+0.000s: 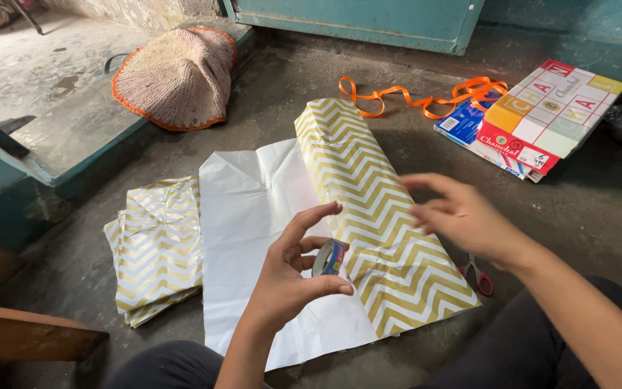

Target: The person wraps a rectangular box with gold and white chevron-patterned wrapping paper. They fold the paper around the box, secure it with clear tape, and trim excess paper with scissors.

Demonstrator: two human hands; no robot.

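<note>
- While the left hand (289,277) pinches a small roll of tape (330,257) between thumb and fingers, the roll stands on edge, its open side turned toward the person, so the rim is reachable.
- Right hand (455,216) is open, holding nothing, fingers spread and blurred, just right of the tape and hovering over the wrapped parcel (376,216).
- Parcel in gold-and-white chevron paper lies on the floor directly beyond and under both hands; its long edge overlaps a white sheet (253,216) (the plain reverse of the wrapping paper, by the look of it), which extends left of the left hand.
- Folded stack of the same chevron paper (156,248) lies well left of the left hand, apart from the white sheet's edge.
- Red-handled scissors (478,276) rest on the floor beneath the right wrist, partly hidden.
- Orange ribbon (426,97) and a stack of colourful flat boxes (541,115) lie far beyond the right hand.
- Knitted cap (178,75) with an orange rim sits on a raised step, far beyond the left hand.
</note>
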